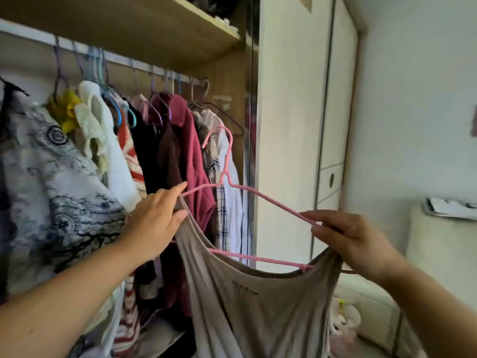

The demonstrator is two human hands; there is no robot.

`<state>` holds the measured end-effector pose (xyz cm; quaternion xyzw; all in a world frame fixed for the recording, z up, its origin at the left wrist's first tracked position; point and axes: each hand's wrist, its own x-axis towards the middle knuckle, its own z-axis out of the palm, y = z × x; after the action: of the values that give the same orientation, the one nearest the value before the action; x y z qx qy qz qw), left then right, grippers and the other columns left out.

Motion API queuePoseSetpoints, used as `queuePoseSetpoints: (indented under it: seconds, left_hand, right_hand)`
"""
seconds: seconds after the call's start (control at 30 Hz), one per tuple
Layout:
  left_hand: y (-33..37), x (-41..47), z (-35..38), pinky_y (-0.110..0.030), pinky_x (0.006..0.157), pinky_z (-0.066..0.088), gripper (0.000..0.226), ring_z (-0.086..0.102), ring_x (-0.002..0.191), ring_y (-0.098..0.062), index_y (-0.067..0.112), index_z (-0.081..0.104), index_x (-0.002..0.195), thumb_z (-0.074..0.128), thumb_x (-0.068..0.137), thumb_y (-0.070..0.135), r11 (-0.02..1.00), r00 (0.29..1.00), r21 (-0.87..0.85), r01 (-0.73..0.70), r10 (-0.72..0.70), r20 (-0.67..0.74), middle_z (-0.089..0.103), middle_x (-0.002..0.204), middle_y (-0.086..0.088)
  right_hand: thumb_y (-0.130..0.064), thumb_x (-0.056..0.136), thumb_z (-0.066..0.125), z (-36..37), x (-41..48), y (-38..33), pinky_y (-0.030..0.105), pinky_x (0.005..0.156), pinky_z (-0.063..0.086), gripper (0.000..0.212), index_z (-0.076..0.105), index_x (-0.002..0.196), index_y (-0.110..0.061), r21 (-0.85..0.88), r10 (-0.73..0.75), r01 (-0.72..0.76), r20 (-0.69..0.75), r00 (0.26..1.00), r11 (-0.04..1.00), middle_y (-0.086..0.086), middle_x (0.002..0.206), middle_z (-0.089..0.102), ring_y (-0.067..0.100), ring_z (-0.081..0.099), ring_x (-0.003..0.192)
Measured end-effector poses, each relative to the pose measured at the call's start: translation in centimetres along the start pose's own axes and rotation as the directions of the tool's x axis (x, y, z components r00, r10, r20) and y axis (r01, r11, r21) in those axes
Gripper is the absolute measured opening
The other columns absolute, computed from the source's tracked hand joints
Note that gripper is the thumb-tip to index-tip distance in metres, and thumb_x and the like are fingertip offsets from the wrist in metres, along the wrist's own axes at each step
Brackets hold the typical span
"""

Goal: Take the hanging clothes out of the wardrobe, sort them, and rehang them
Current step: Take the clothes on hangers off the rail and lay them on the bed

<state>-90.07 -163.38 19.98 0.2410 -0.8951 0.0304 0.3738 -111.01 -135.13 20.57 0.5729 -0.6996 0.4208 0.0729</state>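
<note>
We record soft daylight, brightest at the right: the pale plastered wall [418,104] and the white panelled wardrobe door [291,104] read near overexposed, without hard glare. The open wardrobe interior at the left is dimmer; the underside of the light wooden shelf [144,29] is in shade, and the dark hanging garments [152,153] lose detail. Shadows are diffuse. Wide-angle distortion bends the white metal hanging rail [121,62] and the door edges. Overall sharpness is low; the small dark print on the beige sleeveless top [245,293] is illegible, and the near forearms look smeared.
</note>
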Motion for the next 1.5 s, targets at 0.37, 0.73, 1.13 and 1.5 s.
queuePoseSetpoints:
  seconds: [0.37, 0.73, 1.13, 1.5]
  left_hand:
    - [8.2, -7.5, 5.9, -0.027, 0.078, 0.041, 0.019, 0.061, 0.095, -0.024, 0.011, 0.069, 0.107, 0.056, 0.093, 0.010, 0.745, 0.864, -0.574, -0.340, 0.488, 0.122, 0.066, 0.097, -0.007]
    - [23.2, -19.9, 8.6, -0.030, 0.077, 0.039, 0.045, 0.058, 0.094, -0.018, 0.021, 0.067, 0.112, 0.037, 0.087, 0.044, 0.368, 0.386, -0.803, -0.469, 0.903, 0.188, 0.064, 0.098, 0.000]
    - [46.6, -48.0, 8.5, -0.023, 0.072, 0.044, 0.019, 0.052, 0.091, -0.009, 0.026, 0.062, 0.108, 0.045, 0.098, 0.029, 0.198, -0.122, -0.921, -0.335, 0.960, 0.250, 0.056, 0.096, 0.011]
    - [61.2, -70.6, 15.1, -0.034, 0.084, 0.049, 0.016, 0.051, 0.091, -0.011, 0.034, 0.056, 0.098, 0.041, 0.098, 0.035, 0.315, -0.210, -0.840, -0.442, 0.874, 0.439, 0.054, 0.098, 0.010]
  right_hand:
    - [-0.039, 0.085, 0.065, 3.7, -18.5, -5.5, 0.028, 0.061, 0.040, 0.004, 0.062, 0.083, -0.039, -0.356, 0.540, -0.579, -0.211, 0.815, 0.734, -0.009, 0.059, 0.050, 0.006, 0.049, 0.060]
    - [-0.034, 0.087, 0.063, 6.9, -42.9, -14.9, 0.013, 0.053, 0.035, 0.010, 0.067, 0.079, -0.030, 0.033, 0.810, -0.935, -0.511, 0.287, 0.352, -0.011, 0.059, 0.055, -0.001, 0.046, 0.053]
    - [-0.041, 0.085, 0.062, 8.5, -72.5, -23.8, 0.026, 0.060, 0.053, 0.004, 0.061, 0.081, -0.039, 0.389, 0.763, -0.910, -0.541, -0.353, -0.145, -0.001, 0.069, 0.062, 0.012, 0.055, 0.058]
    - [-0.029, 0.093, 0.053, 8.1, -95.2, -16.4, 0.022, 0.070, 0.052, 0.016, 0.066, 0.084, -0.027, 0.428, 0.680, -0.755, -0.349, -0.645, -0.496, -0.010, 0.080, 0.064, 0.005, 0.059, 0.074]
